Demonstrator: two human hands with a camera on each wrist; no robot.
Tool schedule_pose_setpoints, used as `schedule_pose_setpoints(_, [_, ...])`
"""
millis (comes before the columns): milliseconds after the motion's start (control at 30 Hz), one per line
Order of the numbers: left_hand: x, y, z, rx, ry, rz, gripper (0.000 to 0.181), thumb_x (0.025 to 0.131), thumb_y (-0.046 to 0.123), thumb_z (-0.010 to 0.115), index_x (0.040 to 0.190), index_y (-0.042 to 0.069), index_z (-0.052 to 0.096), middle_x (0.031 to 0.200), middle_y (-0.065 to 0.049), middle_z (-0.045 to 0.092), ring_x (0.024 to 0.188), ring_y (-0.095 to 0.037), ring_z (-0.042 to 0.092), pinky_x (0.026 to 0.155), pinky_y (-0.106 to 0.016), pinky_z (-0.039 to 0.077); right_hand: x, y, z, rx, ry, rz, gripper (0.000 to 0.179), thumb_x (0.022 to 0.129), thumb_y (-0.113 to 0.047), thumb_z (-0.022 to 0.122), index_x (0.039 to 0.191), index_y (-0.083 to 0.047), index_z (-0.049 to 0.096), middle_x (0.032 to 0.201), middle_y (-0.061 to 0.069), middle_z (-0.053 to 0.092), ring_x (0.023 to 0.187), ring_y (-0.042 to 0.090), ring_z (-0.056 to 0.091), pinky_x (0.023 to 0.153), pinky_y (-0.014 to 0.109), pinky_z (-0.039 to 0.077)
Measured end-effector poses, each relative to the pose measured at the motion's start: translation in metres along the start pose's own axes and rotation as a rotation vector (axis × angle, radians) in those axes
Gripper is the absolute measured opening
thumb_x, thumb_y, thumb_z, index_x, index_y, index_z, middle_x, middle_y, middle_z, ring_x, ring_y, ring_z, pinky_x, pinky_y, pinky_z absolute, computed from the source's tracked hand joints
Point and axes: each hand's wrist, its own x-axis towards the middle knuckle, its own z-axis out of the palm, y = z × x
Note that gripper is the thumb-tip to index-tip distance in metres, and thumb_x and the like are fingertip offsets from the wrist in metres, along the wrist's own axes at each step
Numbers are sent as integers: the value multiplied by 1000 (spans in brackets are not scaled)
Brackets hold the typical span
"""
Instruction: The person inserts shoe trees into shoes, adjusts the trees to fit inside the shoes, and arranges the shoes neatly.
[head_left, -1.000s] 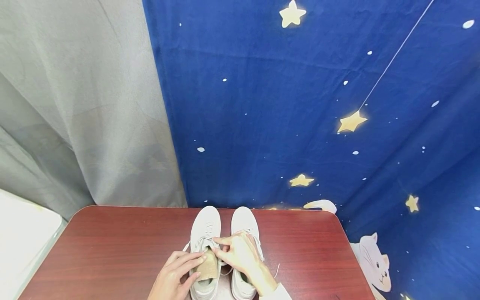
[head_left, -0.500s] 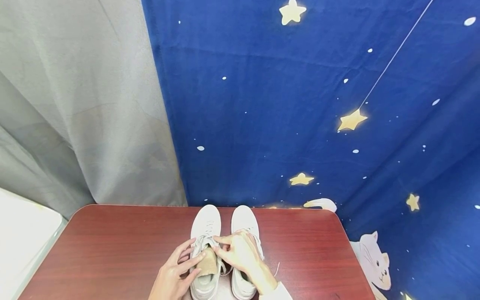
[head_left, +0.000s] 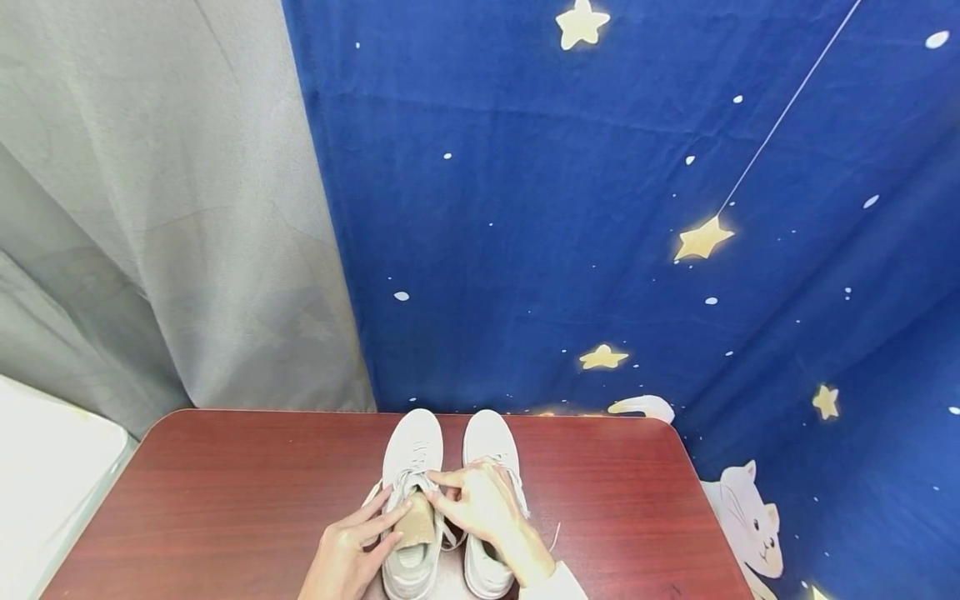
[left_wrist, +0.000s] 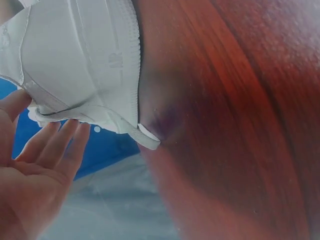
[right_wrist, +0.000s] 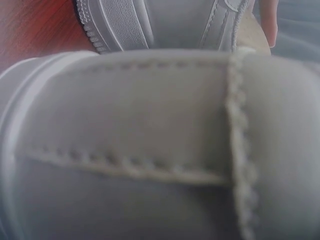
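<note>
Two white lace-up shoes stand side by side, toes toward the curtain. On the left shoe [head_left: 415, 437], a tan tongue-like flap [head_left: 415, 523] covers part of the opening. My left hand [head_left: 348, 546] touches the flap and the shoe's left side with spread, nearly straight fingers. My right hand [head_left: 486, 504] pinches the right edge of that shoe's lacing between thumb and index finger, and passes over the right shoe [head_left: 487, 433]. A flat lace [left_wrist: 100, 109] hangs along the left shoe's side in the left wrist view. The right wrist view is mostly filled by a blurred shoe [right_wrist: 125, 115].
The shoes stand on a reddish-brown table [head_left: 262, 492] with rounded far corners. A blue star-patterned curtain [head_left: 510, 233] and a grey curtain [head_left: 225, 250] hang behind it. A white surface [head_left: 52, 475] lies to the left. A loose lace end [head_left: 556, 537] shows right of the right shoe.
My left fingers have shifted from lying over the tan flap to spreading along the shoe's left side and the flap's edge. The flap sits slightly farther forward. My right hand stays nearly still.
</note>
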Motion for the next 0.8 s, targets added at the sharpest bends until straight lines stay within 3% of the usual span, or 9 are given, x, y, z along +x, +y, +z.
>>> schedule_pose_setpoints(267, [0,-2,5,90,19,-15,51,59,13,81,107,26,69,110,-4,64,86,-20,65,81,-15,45,1,1,-1,15,38,-23,19,80,-40,65,98,-38,70,56,-26,56,47,-9,41,46,16,34])
schedule_pose_setpoints(367, [0,-1,7,116,25,-33,50,58,13,80,105,26,70,108,-4,65,85,-20,65,78,-20,47,1,1,-1,29,41,-18,12,84,-41,61,86,-38,73,56,-27,55,50,-9,46,45,14,33])
schedule_pose_setpoints(533, [2,3,9,150,17,-85,48,59,13,78,104,27,69,107,-3,65,86,-23,65,74,-29,48,2,-1,-2,45,11,17,40,91,-43,48,53,-36,57,48,-32,42,51,-13,43,43,11,28])
schedule_pose_setpoints(800, [7,6,9,198,30,-88,48,56,12,81,100,27,70,106,1,65,85,-19,65,69,-33,49,1,0,-2,44,-1,36,46,92,-44,45,48,-33,54,47,-31,41,51,-11,42,45,12,28])
